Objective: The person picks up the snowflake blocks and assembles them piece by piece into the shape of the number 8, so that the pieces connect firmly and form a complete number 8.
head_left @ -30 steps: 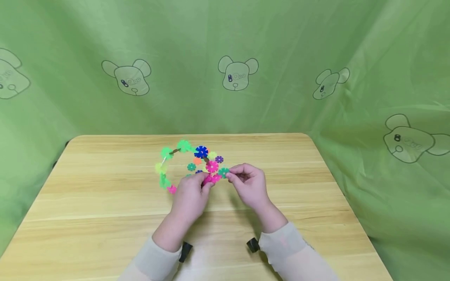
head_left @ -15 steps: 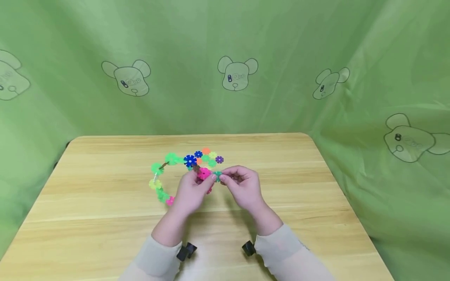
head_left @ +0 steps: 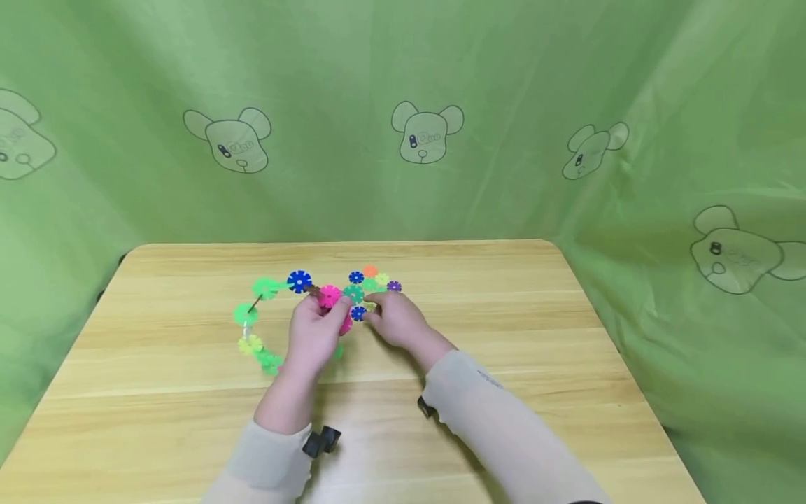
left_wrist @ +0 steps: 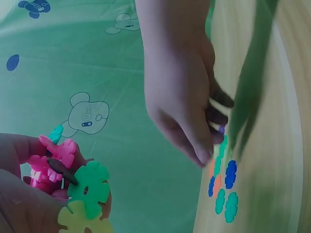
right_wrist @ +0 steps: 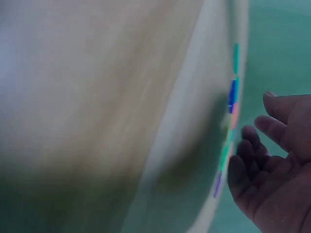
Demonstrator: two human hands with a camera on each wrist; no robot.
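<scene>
Green, pink and blue, a chain [head_left: 299, 282] already many pieces long curves above the table [head_left: 504, 308], pinched in the left hand [head_left: 316, 330]; loose discs [head_left: 370, 271], not yet joined, lie by the right hand [head_left: 398, 318], fingers parted and empty.

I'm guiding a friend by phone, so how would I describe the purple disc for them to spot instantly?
On the wooden table, look just beyond the right hand to the loose discs. In the head view, the purple disc sits at their right edge, the only purple one among them.
</scene>
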